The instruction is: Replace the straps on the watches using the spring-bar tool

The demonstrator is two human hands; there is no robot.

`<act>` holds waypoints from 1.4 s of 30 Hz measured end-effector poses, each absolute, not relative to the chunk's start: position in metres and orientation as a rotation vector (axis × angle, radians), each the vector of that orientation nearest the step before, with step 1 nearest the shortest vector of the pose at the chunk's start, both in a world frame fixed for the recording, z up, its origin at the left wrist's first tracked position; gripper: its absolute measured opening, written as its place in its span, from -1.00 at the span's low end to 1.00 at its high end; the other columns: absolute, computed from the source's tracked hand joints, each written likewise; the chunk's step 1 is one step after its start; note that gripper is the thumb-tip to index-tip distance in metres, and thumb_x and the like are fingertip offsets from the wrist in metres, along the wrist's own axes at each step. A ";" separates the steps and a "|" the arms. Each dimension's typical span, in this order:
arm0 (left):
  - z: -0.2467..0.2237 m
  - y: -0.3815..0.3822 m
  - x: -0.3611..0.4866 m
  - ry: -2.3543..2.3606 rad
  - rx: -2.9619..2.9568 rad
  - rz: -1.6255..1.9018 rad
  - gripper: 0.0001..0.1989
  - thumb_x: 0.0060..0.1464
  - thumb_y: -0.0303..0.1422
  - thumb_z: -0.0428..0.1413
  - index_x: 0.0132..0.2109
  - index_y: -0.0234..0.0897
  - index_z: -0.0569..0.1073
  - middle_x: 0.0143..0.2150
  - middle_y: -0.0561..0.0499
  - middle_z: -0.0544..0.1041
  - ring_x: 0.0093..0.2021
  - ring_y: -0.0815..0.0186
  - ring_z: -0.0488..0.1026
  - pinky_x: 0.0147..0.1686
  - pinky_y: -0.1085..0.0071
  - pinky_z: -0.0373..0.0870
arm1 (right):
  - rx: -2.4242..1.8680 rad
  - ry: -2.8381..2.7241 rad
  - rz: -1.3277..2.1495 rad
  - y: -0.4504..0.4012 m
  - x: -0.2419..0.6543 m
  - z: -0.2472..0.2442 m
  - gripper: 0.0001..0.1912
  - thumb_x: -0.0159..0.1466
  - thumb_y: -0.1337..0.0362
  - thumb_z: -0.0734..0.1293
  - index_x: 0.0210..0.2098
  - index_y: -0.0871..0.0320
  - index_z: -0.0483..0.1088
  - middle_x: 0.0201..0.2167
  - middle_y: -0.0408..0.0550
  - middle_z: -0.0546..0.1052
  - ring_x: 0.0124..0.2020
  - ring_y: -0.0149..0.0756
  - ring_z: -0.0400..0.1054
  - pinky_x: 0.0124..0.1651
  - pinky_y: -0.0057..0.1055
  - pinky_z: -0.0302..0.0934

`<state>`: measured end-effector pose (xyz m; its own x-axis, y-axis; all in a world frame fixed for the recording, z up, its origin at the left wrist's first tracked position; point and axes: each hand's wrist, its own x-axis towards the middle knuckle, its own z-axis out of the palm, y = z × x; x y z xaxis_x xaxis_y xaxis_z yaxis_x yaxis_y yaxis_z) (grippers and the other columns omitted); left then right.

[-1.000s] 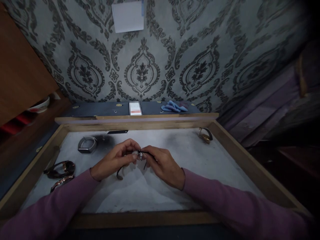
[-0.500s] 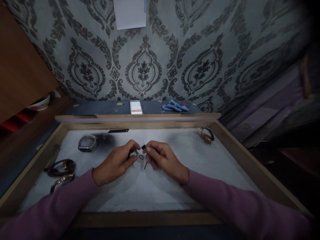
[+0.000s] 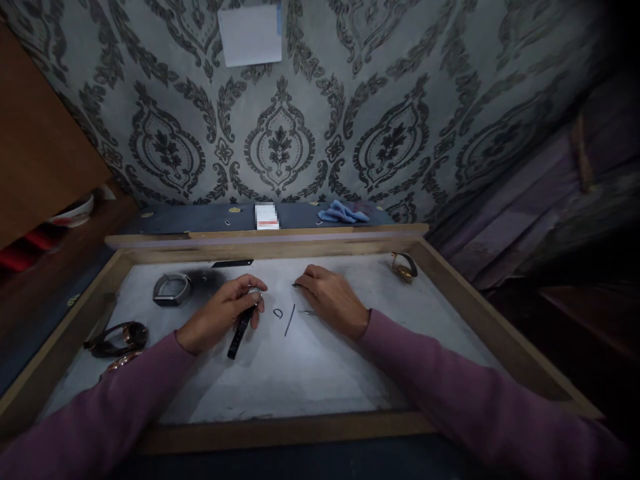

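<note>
My left hand (image 3: 227,310) is closed round a wristwatch (image 3: 242,333). Its black strap hangs down below my fingers, and the round case shows at the fingertips. To the right, my right hand (image 3: 333,299) is held palm down with its fingers pinched together. A small dark bit shows at those fingertips, too little to name. From under that hand sticks a thin metallic tip (image 3: 306,312); what it belongs to is hidden. Between the hands, a small black loop (image 3: 278,313) and a thin dark stick (image 3: 290,320) lie on the white surface.
A wooden-rimmed tray (image 3: 280,433) surrounds the work. At left lie a grey-banded watch (image 3: 171,291) and a dark watch (image 3: 120,338); a gold watch (image 3: 403,268) is at far right. A black blade (image 3: 232,264) lies along the back. Behind is a blue cloth (image 3: 344,212).
My hands have moved apart, the right one turning palm down. The watch's black strap now hangs in view below my left hand. The dark stick now shows whole. The view has shifted slightly.
</note>
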<state>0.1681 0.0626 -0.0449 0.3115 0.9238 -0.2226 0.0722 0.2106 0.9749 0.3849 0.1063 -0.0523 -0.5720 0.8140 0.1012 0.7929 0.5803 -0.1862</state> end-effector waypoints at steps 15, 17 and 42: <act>-0.040 0.061 0.165 0.992 1.054 0.874 -0.68 -0.02 -0.39 0.21 -0.10 -0.28 0.34 -0.29 0.02 0.46 -0.34 0.32 0.51 -0.50 0.52 0.25 | -1.251 -2.937 0.301 0.101 0.395 -0.031 -0.93 0.24 0.34 0.37 -0.37 0.20 0.43 -0.31 -0.02 0.51 -0.40 -0.31 0.34 -0.45 -0.40 -0.12; -0.041 0.061 0.165 0.986 1.048 0.877 -0.69 -0.02 -0.43 0.19 -0.10 -0.27 0.34 -0.27 0.02 0.46 -0.31 0.30 0.53 -0.48 0.50 0.28 | -1.193 -2.972 0.299 0.099 0.397 -0.032 -0.93 0.25 0.39 0.34 -0.39 0.20 0.42 -0.32 -0.01 0.51 -0.40 -0.31 0.34 -0.45 -0.40 -0.12; -0.041 0.061 0.167 0.884 1.369 0.989 -0.67 0.06 -0.23 0.22 -0.10 -0.27 0.32 -0.29 0.04 0.44 -0.36 0.38 0.45 -0.35 0.43 0.46 | -0.937 -1.122 2.103 0.080 0.356 -0.054 -0.84 -0.05 0.36 0.33 -0.42 0.19 0.35 -0.61 -0.26 0.35 -0.65 -0.57 0.08 -0.58 -0.58 -0.08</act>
<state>0.1671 0.0606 -0.0408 0.3564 0.9326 0.0572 -0.0475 -0.0431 0.9979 0.3564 0.0798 -0.0542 -0.5907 0.7444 -0.3113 -0.1561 -0.4839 -0.8611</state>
